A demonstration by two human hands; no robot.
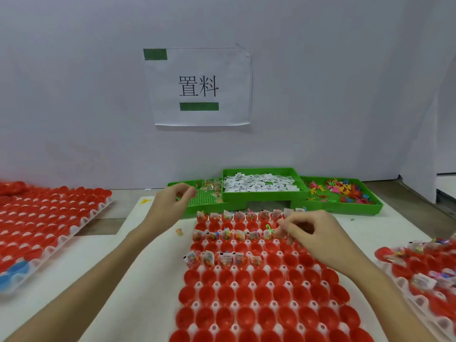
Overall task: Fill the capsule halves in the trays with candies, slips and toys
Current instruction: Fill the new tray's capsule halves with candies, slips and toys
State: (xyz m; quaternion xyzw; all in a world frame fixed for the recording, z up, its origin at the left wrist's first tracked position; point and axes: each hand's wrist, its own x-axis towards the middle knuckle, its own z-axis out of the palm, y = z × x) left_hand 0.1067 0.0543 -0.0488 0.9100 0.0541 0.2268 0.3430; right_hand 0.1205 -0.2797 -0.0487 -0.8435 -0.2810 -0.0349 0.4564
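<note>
A white tray [254,285] of red capsule halves [249,296] lies in front of me. Three of its far rows hold candy packets [225,234], folded slips and a few toys [268,227]. My right hand [311,233] hovers over the right end of the second filled row, its fingers curled and its fingertips pinched on something small and pale that I cannot make out. My left hand [172,201] is raised at the near left corner of the green candy tray [204,202], fingers loosely bent and nothing visible in them.
The green slip tray [261,197] stands on the two others, with the green toy tray [345,206] to its right. Another tray of red halves [49,218] lies at the left with blue halves [14,270] at its near end. A partly filled tray [419,267] is at the right. A loose candy [179,231] lies on the mat.
</note>
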